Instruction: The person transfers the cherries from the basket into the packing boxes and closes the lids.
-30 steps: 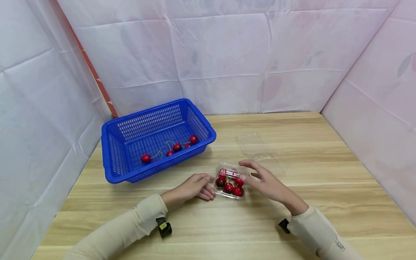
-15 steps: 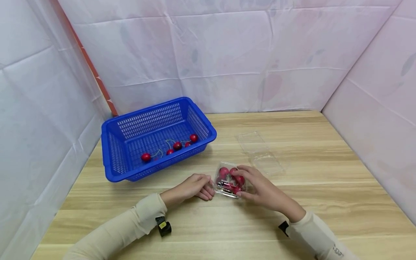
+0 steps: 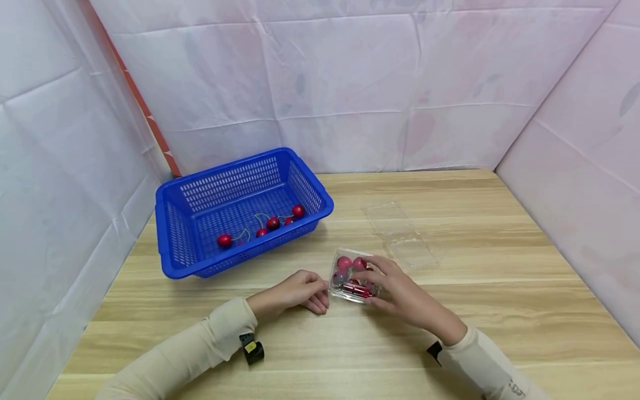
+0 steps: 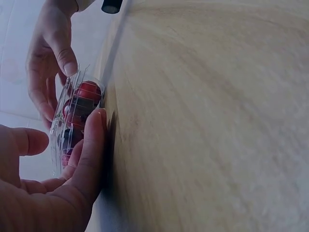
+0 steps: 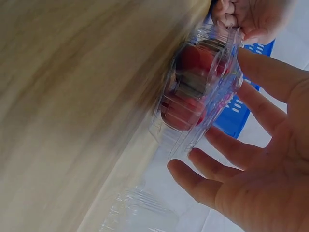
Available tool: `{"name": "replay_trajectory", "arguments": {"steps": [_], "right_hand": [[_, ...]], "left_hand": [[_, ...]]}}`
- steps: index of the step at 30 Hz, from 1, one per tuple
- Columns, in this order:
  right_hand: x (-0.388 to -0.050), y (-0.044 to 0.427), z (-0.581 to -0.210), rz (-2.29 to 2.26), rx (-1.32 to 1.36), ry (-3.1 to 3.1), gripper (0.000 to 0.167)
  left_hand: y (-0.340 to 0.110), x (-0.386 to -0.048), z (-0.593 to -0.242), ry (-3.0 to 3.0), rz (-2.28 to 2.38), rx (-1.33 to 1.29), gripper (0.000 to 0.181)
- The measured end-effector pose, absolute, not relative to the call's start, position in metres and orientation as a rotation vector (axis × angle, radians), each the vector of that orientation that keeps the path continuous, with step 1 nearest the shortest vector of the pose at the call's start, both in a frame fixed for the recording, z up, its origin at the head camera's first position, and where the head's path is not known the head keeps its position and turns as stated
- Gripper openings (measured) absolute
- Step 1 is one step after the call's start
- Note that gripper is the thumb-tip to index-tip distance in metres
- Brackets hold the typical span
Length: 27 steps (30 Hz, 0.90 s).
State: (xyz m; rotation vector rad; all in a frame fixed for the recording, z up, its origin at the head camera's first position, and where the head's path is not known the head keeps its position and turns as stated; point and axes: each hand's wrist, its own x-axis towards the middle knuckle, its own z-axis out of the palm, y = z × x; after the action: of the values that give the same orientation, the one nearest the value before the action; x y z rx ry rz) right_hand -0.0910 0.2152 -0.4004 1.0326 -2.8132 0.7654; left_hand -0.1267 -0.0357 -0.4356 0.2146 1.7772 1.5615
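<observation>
A clear plastic clamshell box holding several red and dark cherries sits on the table, its lid lying over the fruit. My right hand is over the box's right side, with extended fingertips touching the lid and the thumb near the front corner. In the right wrist view those fingers are spread along the lid's edge. On the left, my left hand rests on the table with loosely bent fingers beside the box. The left wrist view has its fingers against the box's side and the thumb apart.
A blue plastic basket with several stemmed cherries stands at the back left. Behind my right hand lies another clear clamshell, unfolded on the wooden table. Fabric walls enclose the back and sides.
My right hand has shifted from the box's back right corner towards the front, its fingers now over the lid. Glare on the lid has moved forward. My left hand's fingers have drawn slightly inward.
</observation>
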Motion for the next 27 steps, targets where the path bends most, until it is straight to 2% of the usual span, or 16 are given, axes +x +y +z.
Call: {"name": "replay_trajectory", "arguments": {"steps": [14, 27], "right_hand": [[-0.0886, 0.2097, -0.4009, 0.645, 1.010, -2.834, 0.047], [-0.0894, 0.2066, -0.4009, 0.604, 0.995, -2.850, 0.044]], "left_hand": [[-0.0376, -0.1270, -0.4430, 1.611, 1.623, 0.228, 0.027], [-0.0356, -0.1280, -0.4448, 1.533, 1.664, 0.162, 0.014]]}}
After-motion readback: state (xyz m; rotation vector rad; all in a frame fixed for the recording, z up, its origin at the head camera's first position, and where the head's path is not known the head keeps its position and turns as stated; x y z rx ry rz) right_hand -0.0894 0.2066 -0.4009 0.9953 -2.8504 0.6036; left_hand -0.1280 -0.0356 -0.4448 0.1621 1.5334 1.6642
